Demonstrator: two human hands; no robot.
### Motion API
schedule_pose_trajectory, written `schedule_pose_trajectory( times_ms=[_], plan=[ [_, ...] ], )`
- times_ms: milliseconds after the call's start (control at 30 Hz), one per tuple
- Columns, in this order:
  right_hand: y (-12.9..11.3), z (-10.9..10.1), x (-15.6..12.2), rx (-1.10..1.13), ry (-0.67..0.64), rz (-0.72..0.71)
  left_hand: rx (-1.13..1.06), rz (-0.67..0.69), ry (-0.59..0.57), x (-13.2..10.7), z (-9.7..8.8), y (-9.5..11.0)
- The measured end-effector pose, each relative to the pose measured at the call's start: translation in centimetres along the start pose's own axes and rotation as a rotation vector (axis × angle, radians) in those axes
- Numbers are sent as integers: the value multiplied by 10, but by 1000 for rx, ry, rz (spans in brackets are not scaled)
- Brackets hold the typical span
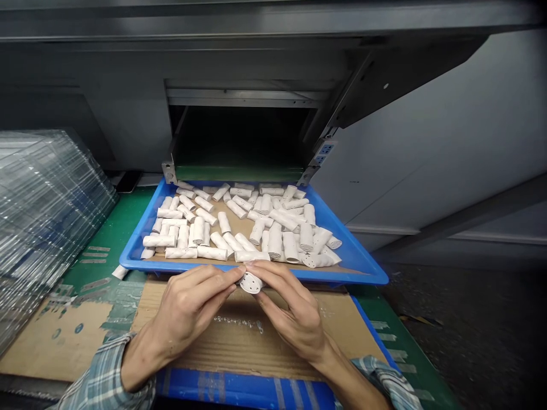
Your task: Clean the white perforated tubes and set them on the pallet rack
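Observation:
Between my two hands, just in front of the tray, is a white cylindrical roll [250, 283] with its round end facing me; small dark dots or holes mark that end. My left hand [188, 310] pinches its left side with thumb and forefinger. From the right, the fingers and thumb of my right hand [294, 310] close on the same roll. Beyond them, a blue plastic tray [361, 277] holds many similar white rolls [199, 230], most lying on their sides and some upright. My fingers hide part of the held roll.
Cardboard [239, 347] with faint handwriting lies under my hands. Clear plastic trays [47, 210] are stacked on the left, near a dark phone [129, 181]. Behind the blue tray, a green conveyor belt [239, 171] runs from a machine opening. A power socket [325, 151] is at its right.

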State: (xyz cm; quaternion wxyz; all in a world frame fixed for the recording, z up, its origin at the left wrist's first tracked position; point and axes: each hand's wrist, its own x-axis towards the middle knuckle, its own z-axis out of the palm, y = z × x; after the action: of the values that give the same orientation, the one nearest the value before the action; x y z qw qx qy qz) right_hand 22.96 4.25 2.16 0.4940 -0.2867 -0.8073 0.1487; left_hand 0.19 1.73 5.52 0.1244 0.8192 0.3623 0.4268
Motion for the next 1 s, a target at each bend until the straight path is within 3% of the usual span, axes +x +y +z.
schedule_pose_trajectory(
  times_ms=[533, 633, 833, 900, 1000],
  plan=[
    [-1, -1, 0, 77, -36, 66, -34, -42, 24, -2, 0, -2],
    [-2, 3, -4, 179, -38, 120, -158, -143, 96, -2, 4, 0],
    [-5, 7, -6, 373, -127, 203, -588, -334, -44, -1, 11, 3],
    [-6, 5, -1, 479, -112, 301, -540, -294, 32, -1, 10, 4],
    [-8, 4, 8, 875, -126, 515, -394, -107, 151, -2, 11, 5]
  ],
)
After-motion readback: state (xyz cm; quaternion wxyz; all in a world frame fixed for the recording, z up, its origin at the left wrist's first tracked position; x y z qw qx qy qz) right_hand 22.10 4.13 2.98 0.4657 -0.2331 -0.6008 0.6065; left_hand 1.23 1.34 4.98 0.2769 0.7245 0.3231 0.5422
